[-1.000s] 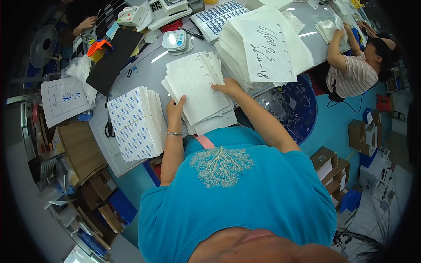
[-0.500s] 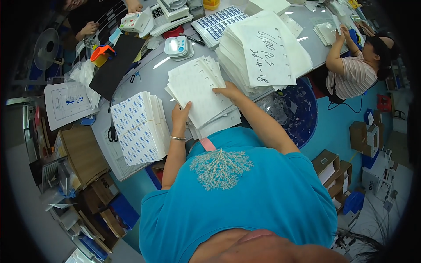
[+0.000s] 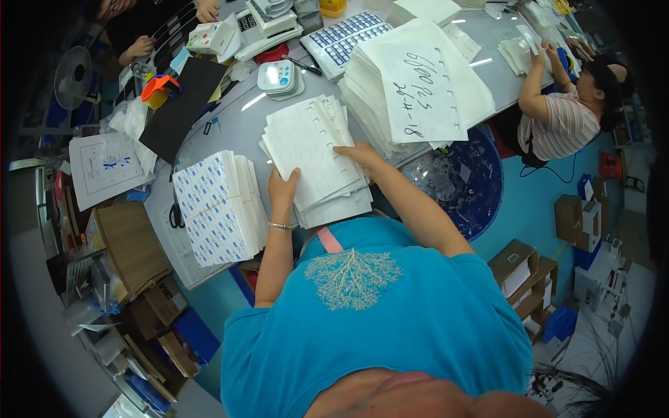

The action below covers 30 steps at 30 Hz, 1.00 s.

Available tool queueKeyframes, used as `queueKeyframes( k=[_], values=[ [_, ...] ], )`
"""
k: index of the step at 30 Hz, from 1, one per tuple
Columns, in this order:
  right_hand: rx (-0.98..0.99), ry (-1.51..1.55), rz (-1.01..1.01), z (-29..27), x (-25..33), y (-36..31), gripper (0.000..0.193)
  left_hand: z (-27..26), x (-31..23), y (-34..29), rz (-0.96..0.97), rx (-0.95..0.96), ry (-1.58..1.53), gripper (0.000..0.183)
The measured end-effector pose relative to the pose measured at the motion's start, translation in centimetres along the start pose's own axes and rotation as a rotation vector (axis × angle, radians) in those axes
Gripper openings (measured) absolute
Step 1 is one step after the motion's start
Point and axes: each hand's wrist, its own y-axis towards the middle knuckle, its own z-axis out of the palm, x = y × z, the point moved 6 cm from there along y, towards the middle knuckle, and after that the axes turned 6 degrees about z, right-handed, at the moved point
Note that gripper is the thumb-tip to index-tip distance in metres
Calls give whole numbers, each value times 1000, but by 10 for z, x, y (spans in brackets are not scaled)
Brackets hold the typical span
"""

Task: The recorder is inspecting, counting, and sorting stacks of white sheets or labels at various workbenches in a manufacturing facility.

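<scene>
A loose stack of white sheets [image 3: 306, 143] with small notch marks lies on the grey table in front of me, its layers slightly fanned. My left hand [image 3: 284, 191] grips the near left side, with the thumb on top and the other fingers hidden beneath or beside the sheets. At the right edge, my right hand [image 3: 362, 157] is closed on the same stack with its fingertips on the top sheet. Left of it stands a banded pile of blue-printed sheets [image 3: 212, 209]. Farther right, a taller pile of white sheets [image 3: 421, 101] carries a handwritten top sheet.
A small white device [image 3: 277, 76] with a screen sits beyond the stack. Black scissors [image 3: 177, 216] lie at the left, near a black sheet [image 3: 182, 108] and an orange tape dispenser [image 3: 160, 90]. A blue round bin [image 3: 481, 181] stands right of the table. Other people [image 3: 568, 118] sit across and at right.
Both hands and the white stack have shifted slightly left. The lower sheets that stuck out at the near right now sit closer in line with the rest.
</scene>
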Motion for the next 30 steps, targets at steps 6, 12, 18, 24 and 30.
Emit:
queueKeyframes(
  k=[6,12,18,24,30],
  values=[
    [78,39,41,3,3,1,50,2,-7,-1,-137,61,-73,48],
    [-84,-171,-152,0,-5,2,51,0,-10,-3,117,-29,435,50],
    [-278,-450,-212,9,0,-14,50,-1,-9,-6,69,-18,269,49],
    [-154,-211,-199,4,-2,-2,47,-4,3,3,-84,49,-167,44],
    [100,103,27,13,9,-24,48,-5,16,6,-207,62,-338,40]
  ],
)
